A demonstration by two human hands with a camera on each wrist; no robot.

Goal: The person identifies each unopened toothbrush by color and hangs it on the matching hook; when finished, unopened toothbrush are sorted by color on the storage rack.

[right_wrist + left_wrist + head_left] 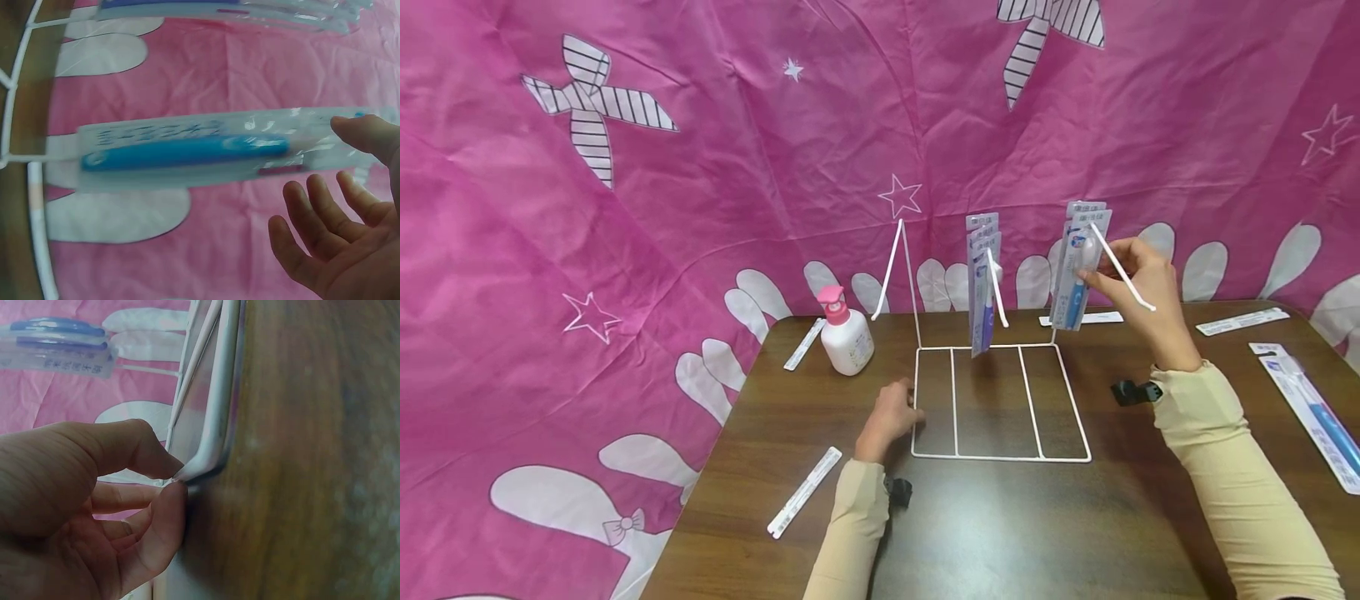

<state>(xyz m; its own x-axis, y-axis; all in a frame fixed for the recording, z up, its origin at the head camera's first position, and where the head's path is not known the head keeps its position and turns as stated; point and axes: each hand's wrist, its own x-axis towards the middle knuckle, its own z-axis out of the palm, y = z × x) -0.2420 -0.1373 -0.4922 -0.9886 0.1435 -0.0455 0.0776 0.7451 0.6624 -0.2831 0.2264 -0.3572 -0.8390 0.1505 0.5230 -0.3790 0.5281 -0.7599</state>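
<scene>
My left hand (892,410) pinches the white wire rack (1000,458) at its left base bar, thumb and index fingertip meeting on the wire in the left wrist view. My right hand (1146,283) is up beside the packaged toothbrushes (1078,279) on the right hook; its thumb lies over the front pack. In the right wrist view the other fingers are loosely bent and spread below the edge of the blue-handled toothbrush pack (187,153). Several more toothbrush packs (983,283), a purple handle at the front, hang from the middle hook. The left hook (887,271) carries nothing.
A pump bottle (847,340) with a pink top stands left of the rack. Narrow white strips lie about, one (805,492) at front left, another (1243,321) at back right. Packaged toothbrushes (1311,412) lie at the right table edge. A pink cloth (737,167) hangs behind.
</scene>
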